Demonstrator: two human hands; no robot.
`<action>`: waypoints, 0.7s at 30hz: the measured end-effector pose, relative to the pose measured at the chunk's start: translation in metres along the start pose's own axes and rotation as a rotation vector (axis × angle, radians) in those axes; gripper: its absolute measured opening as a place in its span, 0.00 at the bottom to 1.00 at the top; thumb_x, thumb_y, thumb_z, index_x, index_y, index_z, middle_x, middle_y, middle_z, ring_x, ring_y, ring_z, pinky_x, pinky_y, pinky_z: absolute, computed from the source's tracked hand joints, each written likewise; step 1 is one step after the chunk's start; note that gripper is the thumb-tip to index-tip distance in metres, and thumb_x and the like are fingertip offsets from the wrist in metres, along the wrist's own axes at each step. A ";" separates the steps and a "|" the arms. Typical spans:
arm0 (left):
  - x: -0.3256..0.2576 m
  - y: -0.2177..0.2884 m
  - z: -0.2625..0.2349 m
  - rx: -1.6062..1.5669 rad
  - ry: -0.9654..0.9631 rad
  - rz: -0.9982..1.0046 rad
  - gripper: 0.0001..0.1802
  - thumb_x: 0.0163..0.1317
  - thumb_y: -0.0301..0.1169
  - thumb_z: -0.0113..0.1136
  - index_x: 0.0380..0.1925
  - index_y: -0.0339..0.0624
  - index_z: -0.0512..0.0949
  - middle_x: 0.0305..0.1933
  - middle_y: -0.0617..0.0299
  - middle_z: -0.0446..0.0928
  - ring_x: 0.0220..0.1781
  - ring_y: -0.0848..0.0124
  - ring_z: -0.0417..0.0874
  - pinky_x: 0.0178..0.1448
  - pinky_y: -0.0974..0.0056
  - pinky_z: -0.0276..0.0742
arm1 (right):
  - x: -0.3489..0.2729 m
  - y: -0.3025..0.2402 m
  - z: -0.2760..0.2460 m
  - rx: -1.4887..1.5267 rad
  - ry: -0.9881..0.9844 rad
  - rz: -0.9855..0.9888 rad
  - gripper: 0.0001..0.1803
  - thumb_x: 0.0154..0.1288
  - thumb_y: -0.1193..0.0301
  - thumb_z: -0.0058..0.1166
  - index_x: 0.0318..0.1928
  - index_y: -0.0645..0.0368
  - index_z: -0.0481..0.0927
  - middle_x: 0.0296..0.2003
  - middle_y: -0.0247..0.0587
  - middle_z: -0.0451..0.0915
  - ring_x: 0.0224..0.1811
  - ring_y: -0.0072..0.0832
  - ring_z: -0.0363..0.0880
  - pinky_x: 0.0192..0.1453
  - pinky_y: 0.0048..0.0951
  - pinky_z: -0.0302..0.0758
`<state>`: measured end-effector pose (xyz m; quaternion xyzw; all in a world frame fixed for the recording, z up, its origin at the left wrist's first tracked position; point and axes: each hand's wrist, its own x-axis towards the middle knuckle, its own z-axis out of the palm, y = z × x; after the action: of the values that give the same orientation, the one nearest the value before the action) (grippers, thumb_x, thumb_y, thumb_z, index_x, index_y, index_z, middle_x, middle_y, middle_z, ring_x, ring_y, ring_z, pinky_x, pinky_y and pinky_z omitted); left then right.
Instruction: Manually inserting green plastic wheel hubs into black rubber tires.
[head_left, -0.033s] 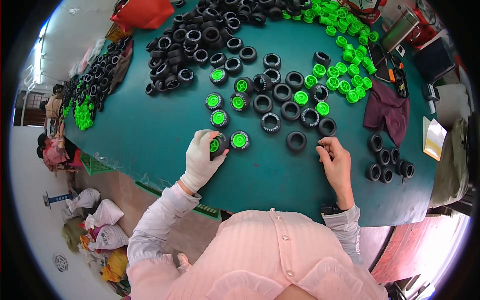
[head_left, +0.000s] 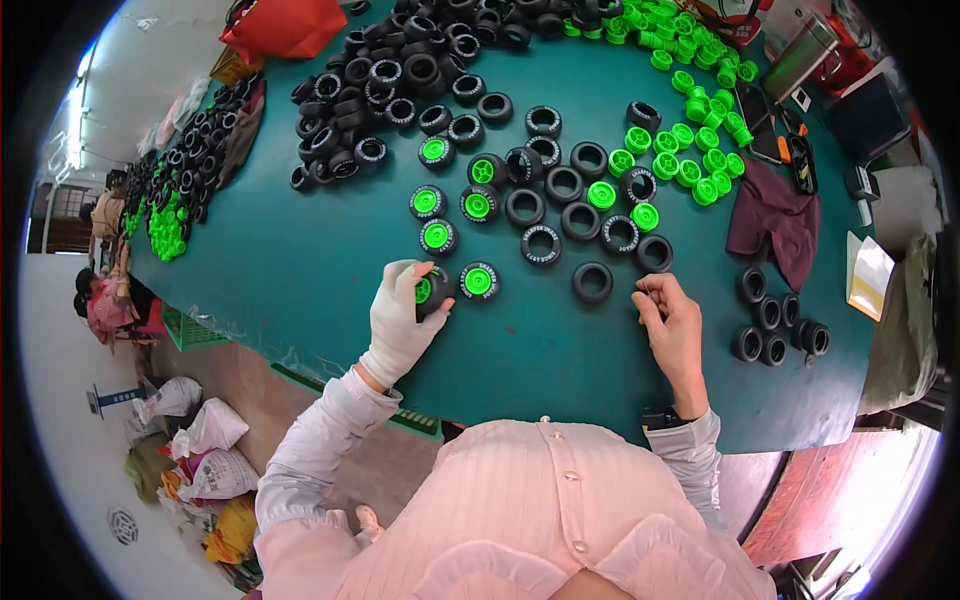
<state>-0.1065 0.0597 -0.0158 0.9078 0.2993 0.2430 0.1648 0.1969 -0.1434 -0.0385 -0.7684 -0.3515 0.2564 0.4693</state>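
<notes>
My left hand point(head_left: 398, 318), in a pale glove, grips a toy wheel point(head_left: 432, 290), a black tyre around a green rim. Just right of it lies another finished wheel point(head_left: 479, 281), and several more stand farther up the table. Bare and pinched, my right hand point(head_left: 672, 318) is low over the table; what its fingertips hold, if anything, is too small to make out. Nearest to it are a loose black tyre point(head_left: 655, 254) and another tyre point(head_left: 592, 282). Beyond them, green rims point(head_left: 645, 216) lie among the loose tyres.
A heap of black tyres point(head_left: 370, 90) and a pile of green rims point(head_left: 680, 40) cover the far side of the green table point(head_left: 520, 360). At right lie a maroon cloth point(head_left: 775, 225), a small tyre group point(head_left: 767, 313) and a steel flask point(head_left: 800, 55). Sacks point(head_left: 210, 430) sit on the floor.
My left hand has shifted very slightly left with the wheel in its grip. My right hand looks unmoved.
</notes>
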 end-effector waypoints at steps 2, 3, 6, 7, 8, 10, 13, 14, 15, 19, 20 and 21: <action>-0.004 0.001 -0.002 -0.046 0.046 -0.095 0.34 0.48 0.20 0.77 0.56 0.38 0.74 0.55 0.47 0.77 0.51 0.48 0.83 0.52 0.54 0.82 | -0.001 0.000 0.001 0.001 -0.004 0.000 0.08 0.68 0.75 0.64 0.45 0.62 0.80 0.22 0.37 0.77 0.22 0.24 0.74 0.30 0.27 0.70; -0.003 0.002 -0.002 -0.022 0.034 -0.048 0.33 0.48 0.20 0.76 0.57 0.37 0.73 0.55 0.47 0.77 0.51 0.48 0.83 0.54 0.54 0.81 | -0.001 0.000 0.001 0.004 -0.003 -0.001 0.08 0.68 0.75 0.64 0.45 0.61 0.80 0.22 0.37 0.76 0.22 0.24 0.73 0.30 0.27 0.70; -0.004 0.002 -0.005 0.030 0.014 0.047 0.32 0.50 0.19 0.74 0.57 0.37 0.73 0.56 0.47 0.76 0.52 0.47 0.83 0.57 0.55 0.80 | -0.002 -0.001 0.001 0.007 -0.007 0.002 0.08 0.67 0.75 0.64 0.45 0.61 0.80 0.22 0.37 0.76 0.22 0.24 0.72 0.30 0.27 0.70; -0.007 -0.001 -0.004 -0.015 -0.002 0.007 0.32 0.52 0.19 0.74 0.57 0.36 0.73 0.57 0.47 0.76 0.52 0.47 0.82 0.59 0.56 0.79 | -0.002 -0.001 0.000 0.001 -0.007 0.009 0.09 0.67 0.75 0.64 0.45 0.61 0.80 0.22 0.37 0.76 0.22 0.24 0.71 0.30 0.27 0.70; -0.009 -0.002 -0.004 -0.063 -0.019 -0.031 0.31 0.53 0.19 0.73 0.58 0.36 0.73 0.58 0.47 0.76 0.53 0.48 0.82 0.60 0.56 0.78 | -0.003 0.000 0.000 0.002 -0.003 0.006 0.09 0.67 0.75 0.64 0.45 0.61 0.80 0.22 0.37 0.76 0.22 0.24 0.71 0.30 0.27 0.70; -0.005 0.008 0.002 -0.118 0.065 -0.168 0.30 0.55 0.19 0.72 0.59 0.36 0.73 0.58 0.47 0.76 0.55 0.50 0.81 0.62 0.56 0.77 | -0.007 0.007 -0.008 -0.005 0.027 0.023 0.09 0.67 0.74 0.65 0.45 0.60 0.80 0.23 0.40 0.78 0.23 0.28 0.76 0.31 0.29 0.72; 0.015 0.031 0.001 -0.233 0.175 -0.223 0.28 0.61 0.21 0.69 0.61 0.35 0.72 0.59 0.47 0.76 0.61 0.52 0.78 0.68 0.57 0.72 | -0.004 0.000 0.000 -0.108 0.050 -0.118 0.12 0.67 0.67 0.66 0.46 0.55 0.80 0.31 0.47 0.85 0.34 0.48 0.86 0.37 0.41 0.79; 0.019 0.035 0.004 -0.178 0.100 -0.161 0.28 0.61 0.21 0.69 0.61 0.35 0.72 0.60 0.47 0.76 0.61 0.51 0.78 0.69 0.56 0.71 | -0.002 -0.001 0.001 -0.156 0.044 -0.131 0.13 0.68 0.65 0.65 0.47 0.54 0.79 0.33 0.48 0.86 0.35 0.50 0.86 0.38 0.44 0.79; 0.022 0.037 0.008 -0.117 0.034 -0.090 0.29 0.61 0.22 0.69 0.62 0.35 0.72 0.61 0.46 0.75 0.62 0.49 0.77 0.70 0.55 0.70 | -0.001 -0.003 0.003 -0.123 0.015 -0.117 0.12 0.69 0.63 0.63 0.47 0.54 0.79 0.34 0.48 0.86 0.37 0.51 0.86 0.39 0.47 0.79; 0.037 0.041 0.011 0.123 -0.098 0.094 0.34 0.53 0.19 0.73 0.62 0.37 0.73 0.61 0.46 0.76 0.60 0.45 0.78 0.65 0.50 0.75 | -0.002 -0.002 0.004 -0.090 0.019 -0.129 0.12 0.69 0.66 0.64 0.47 0.55 0.77 0.31 0.43 0.85 0.34 0.44 0.85 0.39 0.41 0.78; 0.040 0.043 0.013 0.092 -0.149 0.074 0.35 0.52 0.18 0.73 0.62 0.37 0.73 0.60 0.46 0.76 0.60 0.45 0.78 0.65 0.51 0.75 | -0.003 -0.003 0.002 -0.097 0.020 -0.111 0.12 0.70 0.66 0.63 0.47 0.56 0.77 0.31 0.42 0.85 0.34 0.43 0.85 0.39 0.42 0.78; 0.041 0.044 0.017 0.080 -0.153 0.091 0.35 0.52 0.18 0.73 0.62 0.37 0.73 0.60 0.46 0.76 0.60 0.45 0.78 0.65 0.51 0.75 | -0.003 -0.002 0.000 -0.101 0.012 -0.104 0.12 0.70 0.66 0.63 0.47 0.56 0.77 0.30 0.42 0.85 0.34 0.43 0.85 0.39 0.42 0.77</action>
<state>-0.0475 0.0492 0.0035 0.9423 0.2538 0.1682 0.1394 0.1943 -0.1450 -0.0365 -0.7734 -0.4006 0.2090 0.4446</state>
